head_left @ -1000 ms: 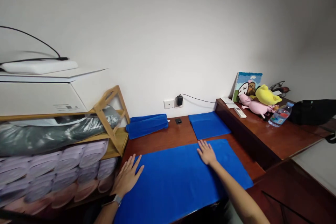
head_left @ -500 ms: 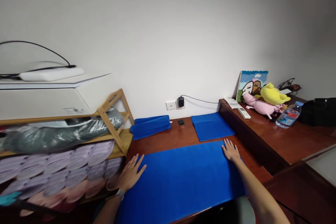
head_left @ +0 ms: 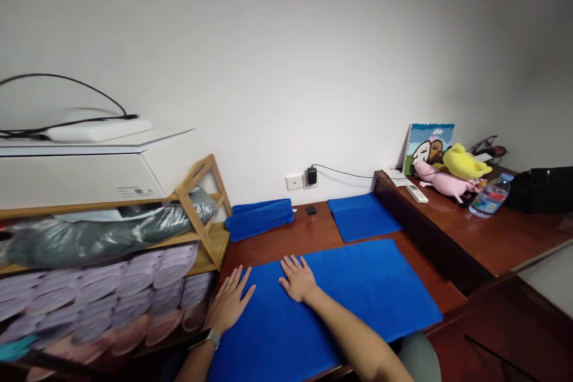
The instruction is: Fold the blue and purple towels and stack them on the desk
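A blue cloth (head_left: 358, 286) lies spread out over the front of the brown desk (head_left: 313, 227). My left hand (head_left: 229, 301), fingers stretched, rests at the cloth's left edge, partly beyond it. Flat on the cloth's far half, left of its middle, is my right hand (head_left: 298, 279) with fingers spread. Neither hand holds anything. Behind them, a folded blue cloth (head_left: 259, 218) sits at the back left of the desk. Another folded blue cloth (head_left: 363, 216) lies flat at the back right. My right forearm hides part of the spread cloth.
On the left, a wooden rack (head_left: 203, 215) carries slippers (head_left: 176, 265), a plastic-wrapped bundle (head_left: 116, 227) and a white box (head_left: 80, 176). To the right, a raised desktop (head_left: 483, 239) holds plush toys (head_left: 447, 184), a remote (head_left: 416, 193) and a water bottle (head_left: 491, 196). A black plug (head_left: 312, 175) sits in the wall.
My right hand has moved left across the spread cloth, from its far right corner to near my left hand. My left hand stays by the left edge. The view has shifted slightly.
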Demonstrator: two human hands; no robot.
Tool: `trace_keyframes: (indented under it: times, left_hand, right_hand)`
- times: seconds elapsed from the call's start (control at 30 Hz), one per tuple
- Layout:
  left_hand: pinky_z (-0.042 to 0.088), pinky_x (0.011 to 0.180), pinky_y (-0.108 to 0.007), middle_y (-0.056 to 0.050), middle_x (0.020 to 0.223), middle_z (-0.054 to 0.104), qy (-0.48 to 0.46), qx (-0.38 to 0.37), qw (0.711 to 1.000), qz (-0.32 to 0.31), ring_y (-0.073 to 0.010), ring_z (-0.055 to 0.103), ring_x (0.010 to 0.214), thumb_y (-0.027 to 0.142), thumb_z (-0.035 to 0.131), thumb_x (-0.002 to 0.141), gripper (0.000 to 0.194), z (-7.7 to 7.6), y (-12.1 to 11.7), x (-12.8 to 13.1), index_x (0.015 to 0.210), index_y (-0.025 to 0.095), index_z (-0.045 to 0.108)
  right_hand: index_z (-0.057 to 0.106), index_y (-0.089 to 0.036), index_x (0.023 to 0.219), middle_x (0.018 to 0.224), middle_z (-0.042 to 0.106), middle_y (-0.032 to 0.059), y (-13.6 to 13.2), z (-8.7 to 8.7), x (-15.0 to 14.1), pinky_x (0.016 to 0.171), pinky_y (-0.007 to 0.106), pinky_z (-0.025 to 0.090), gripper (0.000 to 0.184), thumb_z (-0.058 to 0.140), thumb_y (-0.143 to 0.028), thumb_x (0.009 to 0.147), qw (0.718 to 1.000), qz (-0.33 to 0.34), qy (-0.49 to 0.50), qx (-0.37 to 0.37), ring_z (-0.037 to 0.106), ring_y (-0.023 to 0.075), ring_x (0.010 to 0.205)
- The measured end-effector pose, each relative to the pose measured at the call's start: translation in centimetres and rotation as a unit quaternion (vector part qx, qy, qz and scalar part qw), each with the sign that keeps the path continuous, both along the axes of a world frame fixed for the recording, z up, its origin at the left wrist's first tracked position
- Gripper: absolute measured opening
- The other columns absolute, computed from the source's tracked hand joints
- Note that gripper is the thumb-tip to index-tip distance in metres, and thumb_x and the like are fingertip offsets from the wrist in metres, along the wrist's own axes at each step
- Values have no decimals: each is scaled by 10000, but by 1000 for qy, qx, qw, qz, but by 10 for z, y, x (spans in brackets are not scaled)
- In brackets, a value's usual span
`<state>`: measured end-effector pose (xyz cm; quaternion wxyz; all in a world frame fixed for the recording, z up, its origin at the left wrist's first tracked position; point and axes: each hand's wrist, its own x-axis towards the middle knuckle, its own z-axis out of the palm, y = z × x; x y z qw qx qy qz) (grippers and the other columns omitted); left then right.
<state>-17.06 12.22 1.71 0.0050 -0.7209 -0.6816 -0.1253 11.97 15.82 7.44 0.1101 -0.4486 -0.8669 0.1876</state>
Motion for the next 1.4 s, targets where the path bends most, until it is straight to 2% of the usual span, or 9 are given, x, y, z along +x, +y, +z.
trace_keyframes:
  times: [0.1, 0.33, 0.43, 0.53, 0.87, 1.07, 1.23, 1.3, 1.4]
  left_hand:
    - [298, 1310, -525, -131, 1739, 356, 5, 8, 1000, 2, -302, 340, 1605, 666, 358, 1009, 766, -5, 3, -1, 1637, 229, 398]
    - [313, 1301, -517, -107, 1737, 374, 6, 19, 1000, 10, -299, 339, 1607, 674, 356, 991, 775, -10, 7, -4, 1637, 249, 400]
    - [311, 1301, -511, -121, 1735, 374, 15, 11, 1000, 9, -298, 341, 1605, 676, 362, 983, 791, -7, 7, -4, 1632, 227, 408]
    - [307, 1305, -510, -131, 1737, 364, 21, 1, 1000, 9, -301, 334, 1607, 674, 372, 980, 796, -5, 7, -5, 1627, 213, 418]
    - [330, 1294, -543, -122, 1716, 407, 11, 14, 1000, -1, -308, 373, 1589, 650, 371, 1004, 744, -7, 7, -9, 1624, 242, 425]
    - [321, 1301, -527, -105, 1719, 406, 8, 21, 1000, -1, -300, 363, 1595, 640, 381, 1006, 729, -2, 3, -3, 1624, 255, 426]
    - [313, 1303, -523, -112, 1721, 400, 8, 21, 1000, 3, -299, 352, 1600, 641, 362, 1012, 733, -1, 1, 0, 1625, 244, 424]
    - [314, 1302, -521, -115, 1727, 389, 6, 18, 1000, 6, -295, 345, 1604, 640, 349, 1015, 737, -2, 1, 0, 1630, 239, 414]
    - [310, 1303, -522, -123, 1731, 379, 7, 16, 1000, 10, -298, 342, 1605, 649, 340, 1012, 750, -3, 2, 0, 1631, 230, 412]
  right_hand:
    - [231, -236, 1713, 1766, 223, 44, 18, -7, 73, 1334, 501, 57, 707, 206, -593, 1104, 997, -72, -39, 2, 120, 232, 1650]
    - [155, -254, 1724, 1782, 167, 6, 42, -18, 306, 1330, 461, 73, 699, 177, -565, 1098, 942, -295, -156, -29, 100, 220, 1652]
    - [144, -238, 1726, 1785, 156, 0, 44, -30, 359, 1331, 441, 85, 718, 176, -572, 1091, 929, -329, -169, -29, 95, 214, 1653]
    - [141, -221, 1727, 1787, 150, 3, 45, -40, 377, 1331, 428, 102, 736, 170, -583, 1086, 924, -344, -164, -21, 92, 210, 1653]
    - [262, -183, 1709, 1770, 217, 38, 45, -17, 341, 1329, 486, 49, 682, 212, -443, 1081, 918, -354, -178, -4, 129, 246, 1650]
    - [323, -186, 1691, 1754, 259, 53, 31, 10, 189, 1334, 469, 99, 652, 239, -442, 1096, 978, -187, -73, 65, 164, 241, 1643]
    - [271, -174, 1703, 1753, 258, 61, -1, 5, 47, 1342, 460, 114, 714, 214, -564, 1108, 999, -22, -2, 32, 175, 227, 1641]
    - [259, -159, 1704, 1754, 247, 75, -6, -1, 31, 1344, 469, 101, 734, 210, -582, 1106, 1000, -7, -2, 14, 171, 231, 1641]
    - [248, -178, 1707, 1758, 233, 64, -2, -8, 67, 1343, 481, 85, 722, 218, -576, 1105, 999, -39, -21, 11, 155, 230, 1644]
